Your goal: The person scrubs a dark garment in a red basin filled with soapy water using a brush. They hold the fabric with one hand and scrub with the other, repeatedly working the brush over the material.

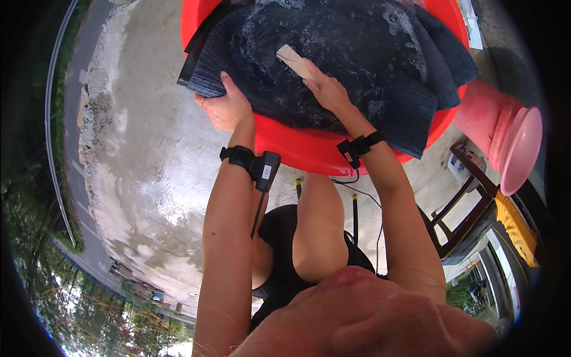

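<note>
A red plastic tub (308, 147) stands before me, holding dark, sudsy water. Soaked dark blue ribbed cloth (401, 107) lies in it and drapes over the rim on the left and at the front right. With thumb on top and fingers underneath, my left hand (227, 105) grips the cloth's edge at the left rim. My right hand (328, 89) grasps one end of a pale, wood-coloured oblong block (293, 61) over the middle of the tub. Its underside is hidden, so I cannot tell whether it has bristles.
Right of the tub are a pink plastic vessel (484, 120) with a round pink basin (522, 151), a white bucket (466, 167), a dark wooden chair (464, 223) and yellow cloth (515, 227). Wet concrete (151, 156) spreads left towards a road (80, 134). A black cable (379, 236) hangs from my right wrist strap.
</note>
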{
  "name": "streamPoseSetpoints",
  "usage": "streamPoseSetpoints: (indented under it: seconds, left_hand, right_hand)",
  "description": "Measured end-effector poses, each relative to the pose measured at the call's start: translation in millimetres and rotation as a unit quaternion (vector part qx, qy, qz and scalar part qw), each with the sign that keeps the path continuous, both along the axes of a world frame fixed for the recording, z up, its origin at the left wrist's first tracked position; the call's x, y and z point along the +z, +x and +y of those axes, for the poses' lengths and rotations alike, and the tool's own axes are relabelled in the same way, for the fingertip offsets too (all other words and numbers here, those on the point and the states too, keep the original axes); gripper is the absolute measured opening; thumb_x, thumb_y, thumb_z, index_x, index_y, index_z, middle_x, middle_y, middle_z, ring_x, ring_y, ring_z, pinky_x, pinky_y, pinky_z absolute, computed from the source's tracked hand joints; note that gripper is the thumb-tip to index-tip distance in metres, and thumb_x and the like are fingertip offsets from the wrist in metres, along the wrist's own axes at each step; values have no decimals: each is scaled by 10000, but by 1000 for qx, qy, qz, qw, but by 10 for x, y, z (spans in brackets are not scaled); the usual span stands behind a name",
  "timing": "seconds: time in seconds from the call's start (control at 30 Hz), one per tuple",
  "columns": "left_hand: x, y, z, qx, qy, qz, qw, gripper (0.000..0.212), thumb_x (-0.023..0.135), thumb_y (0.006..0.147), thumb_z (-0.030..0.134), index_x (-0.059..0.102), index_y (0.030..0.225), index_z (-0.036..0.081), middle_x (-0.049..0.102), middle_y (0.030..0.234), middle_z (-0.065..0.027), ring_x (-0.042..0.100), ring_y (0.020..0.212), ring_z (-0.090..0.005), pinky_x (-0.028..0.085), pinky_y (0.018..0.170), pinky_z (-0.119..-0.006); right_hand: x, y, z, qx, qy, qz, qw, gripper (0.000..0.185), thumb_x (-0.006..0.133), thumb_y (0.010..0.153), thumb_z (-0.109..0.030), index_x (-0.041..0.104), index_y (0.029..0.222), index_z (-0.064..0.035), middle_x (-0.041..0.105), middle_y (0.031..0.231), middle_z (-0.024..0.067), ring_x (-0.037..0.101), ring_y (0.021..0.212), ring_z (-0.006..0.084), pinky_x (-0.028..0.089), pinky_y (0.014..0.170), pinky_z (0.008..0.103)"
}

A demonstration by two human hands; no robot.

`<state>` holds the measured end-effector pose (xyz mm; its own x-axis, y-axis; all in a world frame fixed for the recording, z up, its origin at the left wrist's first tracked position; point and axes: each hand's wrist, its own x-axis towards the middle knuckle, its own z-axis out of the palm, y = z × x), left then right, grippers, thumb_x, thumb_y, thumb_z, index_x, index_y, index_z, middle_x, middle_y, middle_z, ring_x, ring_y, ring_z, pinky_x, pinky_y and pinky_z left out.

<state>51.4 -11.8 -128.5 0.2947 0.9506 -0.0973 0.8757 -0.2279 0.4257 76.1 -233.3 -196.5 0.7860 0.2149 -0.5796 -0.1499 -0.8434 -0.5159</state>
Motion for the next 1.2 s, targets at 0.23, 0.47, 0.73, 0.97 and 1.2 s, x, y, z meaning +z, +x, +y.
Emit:
streamPoseSetpoints:
  seconds: [0.23,0.47,0.73,0.97,1.2]
  left_hand:
    - [-8,-13,10,-6,-6,-26,1000,817,735,809,540,492,1375,4,672,1236,-173,679,1033,-408,515,855,-503]
    - [49,16,-6,-1,-21,-26,999,805,739,807,536,501,1361,2,678,1221,-170,681,1029,-403,515,843,-502]
    - [15,5,0,7,-19,-8,1000,809,736,817,538,496,1372,0,684,1212,-173,684,1036,-398,526,849,-496]
    - [-1,-2,-3,3,-20,-16,1000,835,734,829,539,470,1407,-3,683,1221,-171,679,1068,-394,525,878,-487]
    - [36,-3,-9,-5,-8,-21,1000,818,744,816,528,483,1387,3,690,1203,-178,678,1048,-405,519,871,-497]
  right_hand:
    - [-92,279,-742,-64,-108,-45,991,584,576,990,-398,406,1541,-307,712,1170,192,646,1118,429,514,919,485]
    - [-272,346,217,-81,3,-61,995,648,544,986,-408,291,1577,-321,698,1107,269,651,1051,485,506,907,548]
    - [14,-66,-410,60,-11,-38,997,651,601,986,-385,304,1563,-435,720,1125,182,676,1047,414,535,874,508]
    - [-140,365,-253,-90,-55,-13,994,649,562,1000,-383,287,1588,-358,705,1167,204,657,1088,434,510,898,494]
    - [-78,-112,161,-18,36,-5,999,670,553,999,-417,244,1592,-386,705,1109,249,652,1045,480,515,898,533]
